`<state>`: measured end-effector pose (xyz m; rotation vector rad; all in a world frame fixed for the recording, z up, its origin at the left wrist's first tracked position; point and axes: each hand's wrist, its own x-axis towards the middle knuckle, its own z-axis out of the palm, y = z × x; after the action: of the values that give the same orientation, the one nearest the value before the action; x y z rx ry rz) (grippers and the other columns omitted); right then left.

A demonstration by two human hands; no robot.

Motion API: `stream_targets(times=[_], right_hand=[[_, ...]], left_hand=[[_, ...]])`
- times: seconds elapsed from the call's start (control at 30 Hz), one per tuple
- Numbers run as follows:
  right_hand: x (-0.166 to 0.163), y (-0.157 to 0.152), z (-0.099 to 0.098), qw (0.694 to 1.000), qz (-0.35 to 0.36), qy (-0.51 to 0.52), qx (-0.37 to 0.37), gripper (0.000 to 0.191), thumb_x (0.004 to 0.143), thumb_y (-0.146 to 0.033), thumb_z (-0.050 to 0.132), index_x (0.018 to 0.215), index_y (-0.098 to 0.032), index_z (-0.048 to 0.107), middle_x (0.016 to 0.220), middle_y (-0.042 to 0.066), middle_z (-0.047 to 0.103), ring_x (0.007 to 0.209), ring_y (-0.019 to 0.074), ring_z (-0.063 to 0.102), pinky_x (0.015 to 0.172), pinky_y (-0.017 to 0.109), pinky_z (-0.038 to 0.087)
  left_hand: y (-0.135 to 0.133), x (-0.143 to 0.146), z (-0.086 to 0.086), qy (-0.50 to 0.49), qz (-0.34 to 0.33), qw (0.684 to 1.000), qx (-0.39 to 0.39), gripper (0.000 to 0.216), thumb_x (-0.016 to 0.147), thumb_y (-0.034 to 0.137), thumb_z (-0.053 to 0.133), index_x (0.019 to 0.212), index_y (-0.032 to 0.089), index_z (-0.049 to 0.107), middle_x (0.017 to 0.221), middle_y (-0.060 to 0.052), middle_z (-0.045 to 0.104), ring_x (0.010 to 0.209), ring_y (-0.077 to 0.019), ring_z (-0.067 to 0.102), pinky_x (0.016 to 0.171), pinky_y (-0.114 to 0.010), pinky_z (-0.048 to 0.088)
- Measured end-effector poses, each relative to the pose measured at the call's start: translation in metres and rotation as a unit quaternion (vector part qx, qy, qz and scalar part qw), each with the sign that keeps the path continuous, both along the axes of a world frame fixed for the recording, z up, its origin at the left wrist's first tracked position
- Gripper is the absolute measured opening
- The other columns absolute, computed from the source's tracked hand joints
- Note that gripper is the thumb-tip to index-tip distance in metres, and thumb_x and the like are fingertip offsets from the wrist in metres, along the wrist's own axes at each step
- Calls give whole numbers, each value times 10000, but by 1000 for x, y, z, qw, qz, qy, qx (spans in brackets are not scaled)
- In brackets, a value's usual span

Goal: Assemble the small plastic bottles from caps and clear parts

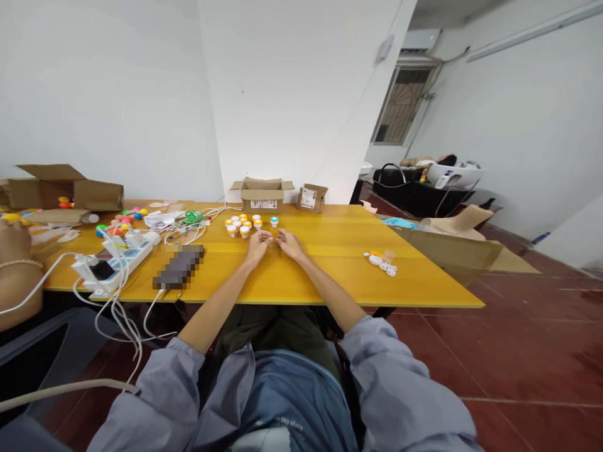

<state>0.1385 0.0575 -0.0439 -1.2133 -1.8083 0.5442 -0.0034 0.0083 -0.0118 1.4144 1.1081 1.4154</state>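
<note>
My left hand [259, 246] is over the middle of the yellow table [325, 285], its fingers curled together in a pinch. Close beside it, my right hand [290, 244] also has its fingertips drawn together, a small gap away from the left. Whatever either hand holds is too small to make out. Just beyond my left hand stands a cluster of small white-topped containers with orange bands [244, 231]. One similar container with a teal top [274, 221] stands apart, behind the gap between my hands.
Small white and clear parts [375, 259] lie to the right. At the back are an open cardboard box [262, 199] and a smaller box [312, 198]. Leftward are a dark phone-like device [179, 268], a cabled power strip [125, 263], colourful toys and another person's arm [19, 276].
</note>
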Motion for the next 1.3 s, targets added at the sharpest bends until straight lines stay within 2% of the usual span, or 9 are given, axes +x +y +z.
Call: stream_targets(times=[0.17,0.3,0.43,0.57,0.73,0.83,0.97,1.17,1.3], right_hand=[[28,-43,-7,986,41,-133,97,280,881,-264,613,1150,-241,691,1311,112,668,1259,263,606,1104,474,469],[56,-71,-8,968,46,-201,143,263,952,-334,525,1144,-266,692,1308,90,670,1234,254,617,1103,473,473],[104,-87,1,947,-3,-266,177,258,946,-338,530,1135,-255,684,1294,121,670,1246,288,590,1124,520,424],[169,-101,11,928,-97,-291,210,321,914,-338,567,1216,-257,637,1421,130,576,1362,316,480,1177,585,308],[237,-112,17,938,-270,-149,158,559,847,-618,580,1246,-227,601,1382,178,577,1323,358,500,1108,575,390],[256,-110,15,948,-311,-16,74,612,797,-680,588,1198,-218,610,1282,178,637,1233,342,584,1032,521,487],[258,-104,13,957,-267,102,-41,511,750,-645,651,1063,-241,642,1094,144,715,1017,312,700,838,456,591],[252,-100,16,966,-233,102,-52,417,582,-504,831,834,-235,637,877,100,735,823,271,723,699,393,600],[241,-97,17,963,-236,102,-82,382,585,-463,832,805,-220,635,829,72,732,705,213,703,545,285,542]], left_hand=[[-1,2,-1,0,-5,1000,-4,85,691,165,716,754,193,665,759,1,666,689,-139,614,765,-305,532],[-2,2,-2,5,-27,1000,-2,92,680,176,730,745,193,667,737,-2,667,700,-148,616,748,-299,528],[0,1,-3,11,-34,999,-4,102,671,179,742,735,192,663,735,-2,663,700,-155,615,753,-311,522],[1,2,-3,15,-44,999,-3,94,672,182,738,731,194,666,724,0,659,706,-161,616,758,-316,521],[1,4,-4,19,-41,999,-2,79,670,170,727,722,195,672,702,1,660,693,-158,612,740,-308,522],[0,4,-3,21,-41,999,-5,80,668,174,730,717,195,671,690,5,658,684,-157,613,730,-307,526],[-1,4,-2,24,-42,999,-9,68,673,159,717,715,194,676,694,3,666,695,-160,620,738,-308,530],[-1,3,-1,24,-44,999,-1,69,664,174,729,698,193,672,689,-4,671,710,-166,628,752,-305,525],[-1,2,-1,31,-42,999,3,67,663,194,723,701,190,669,689,-3,675,707,-167,635,750,-307,531]])
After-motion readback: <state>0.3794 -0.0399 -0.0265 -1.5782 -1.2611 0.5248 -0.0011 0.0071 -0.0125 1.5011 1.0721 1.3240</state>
